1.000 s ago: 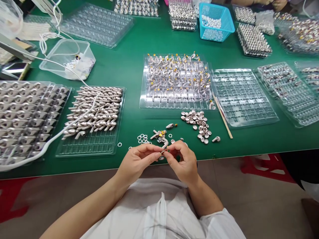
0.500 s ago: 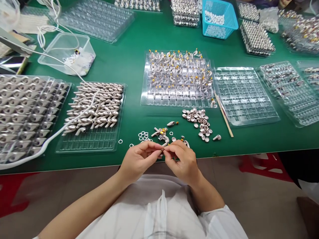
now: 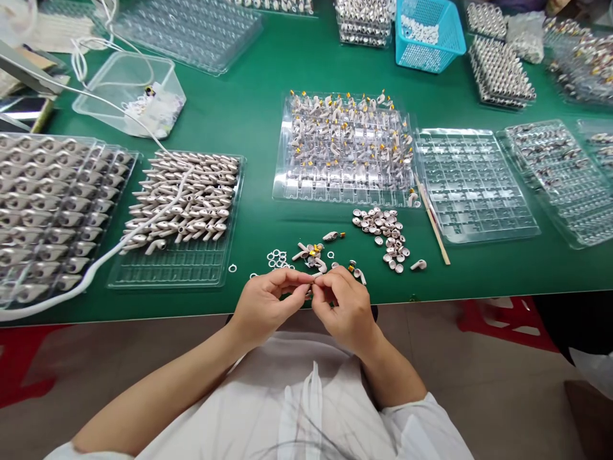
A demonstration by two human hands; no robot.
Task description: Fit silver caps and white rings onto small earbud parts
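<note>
My left hand (image 3: 269,305) and my right hand (image 3: 345,308) meet fingertip to fingertip at the table's near edge. Both are closed in a pinch around something tiny, mostly hidden by the fingers. Just beyond them lies a small heap of earbud housings (image 3: 313,253) with yellow tabs. White rings (image 3: 276,259) are scattered beside my left hand. Past my right hand are a loose earbud stem piece (image 3: 359,275) and a pile of round beige caps (image 3: 393,246). A single earbud piece (image 3: 332,236) with a yellow tab lies farther back.
Ahead is a clear tray of earbud parts (image 3: 345,195), with a wooden stick (image 3: 433,223) and another clear tray (image 3: 479,185) to its right. At left, a white cable (image 3: 90,275) crosses a tray of stemmed housings (image 3: 167,271). A blue basket (image 3: 428,61) stands at the back.
The view has shifted slightly. My hands stay pinched together with only a small change at the fingertips; the parts on the table look unmoved.
</note>
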